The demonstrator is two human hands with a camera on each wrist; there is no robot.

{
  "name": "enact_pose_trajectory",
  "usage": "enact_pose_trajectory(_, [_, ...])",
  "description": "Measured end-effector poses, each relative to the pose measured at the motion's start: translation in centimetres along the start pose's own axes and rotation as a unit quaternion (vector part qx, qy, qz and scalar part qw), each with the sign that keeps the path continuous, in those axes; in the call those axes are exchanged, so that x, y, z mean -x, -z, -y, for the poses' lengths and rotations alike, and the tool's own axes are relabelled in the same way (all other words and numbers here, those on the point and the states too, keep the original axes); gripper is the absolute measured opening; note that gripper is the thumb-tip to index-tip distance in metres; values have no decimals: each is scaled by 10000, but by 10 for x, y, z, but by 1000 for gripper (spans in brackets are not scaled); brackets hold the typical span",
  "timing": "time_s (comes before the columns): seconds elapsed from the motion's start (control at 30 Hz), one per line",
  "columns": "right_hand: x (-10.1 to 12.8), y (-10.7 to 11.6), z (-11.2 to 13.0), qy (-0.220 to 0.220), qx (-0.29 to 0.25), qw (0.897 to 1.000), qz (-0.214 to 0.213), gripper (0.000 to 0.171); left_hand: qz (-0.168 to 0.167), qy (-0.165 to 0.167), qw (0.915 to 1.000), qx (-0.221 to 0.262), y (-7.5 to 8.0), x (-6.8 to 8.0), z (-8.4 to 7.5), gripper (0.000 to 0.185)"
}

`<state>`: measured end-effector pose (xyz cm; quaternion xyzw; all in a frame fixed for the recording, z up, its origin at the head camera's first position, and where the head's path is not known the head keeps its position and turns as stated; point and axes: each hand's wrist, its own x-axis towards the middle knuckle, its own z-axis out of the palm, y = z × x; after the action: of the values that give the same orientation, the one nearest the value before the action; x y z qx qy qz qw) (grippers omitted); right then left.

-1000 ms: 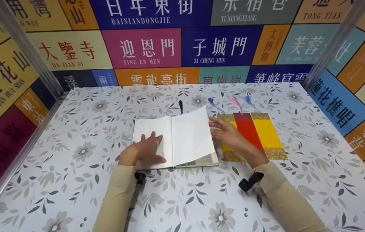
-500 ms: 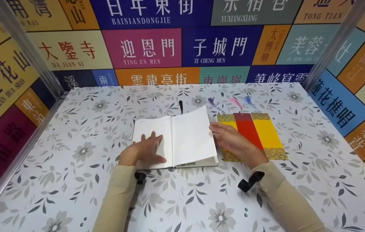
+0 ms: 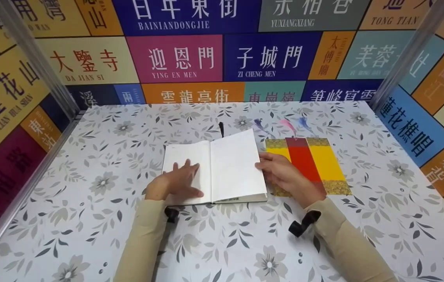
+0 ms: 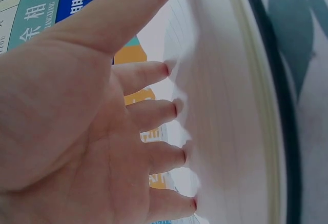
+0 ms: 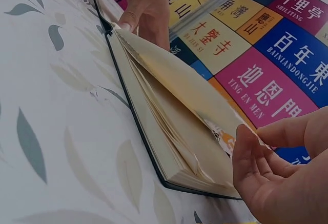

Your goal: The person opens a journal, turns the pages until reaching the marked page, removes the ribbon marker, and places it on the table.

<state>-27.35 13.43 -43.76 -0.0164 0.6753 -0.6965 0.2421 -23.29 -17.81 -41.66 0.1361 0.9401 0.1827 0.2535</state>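
Note:
An open book [image 3: 188, 150] with blank-looking white pages lies on the patterned tabletop, its dark cover edge showing in the right wrist view. My left hand [image 3: 177, 181] rests on the left page with spread fingers; in the left wrist view the fingertips [image 4: 177, 108] press the paper. With thumb and fingers, my right hand [image 3: 284, 172] pinches the outer edge of the right page [image 3: 235, 164]. That page is lifted and bowed; below it, in the right wrist view, are more page edges [image 5: 164, 137]. What is printed on the page beneath is mostly hidden.
Right of the book lie a red bookmark [image 3: 302, 160] and two yellow ones [image 3: 325, 162] with patterned gold ends. Purple, pink and blue tassels [image 3: 287, 124] lie above them. A black tassel [image 3: 221, 128] extends past the book's top. Sign-covered panels [image 3: 183, 58] enclose the table.
My right hand has shifted slightly down and closed its thumb and fingers on the page edge. The page's lower corner has come down a little. My left hand stays put.

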Motion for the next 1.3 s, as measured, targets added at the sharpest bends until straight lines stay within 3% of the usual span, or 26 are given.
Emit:
enact_pose_trajectory(0.3, [2,-3,2,-113,-171,9997,-104,56,-174,67,9973,704,4,5,10,82])
enact_pose_trajectory(0.77, [9,-18,10,141,-171,9994,-269,53,-832,40,9922,924,10,6,14,56])
enact_pose_trajectory(0.97, [11,-30,13,328,-311,9985,-313,46,-1268,-228,9881,846,15,5,13,51])
enact_pose_trajectory(1.3, [5,-60,28,618,-221,9978,-135,40,-2102,-782,9680,1126,21,10,6,50])
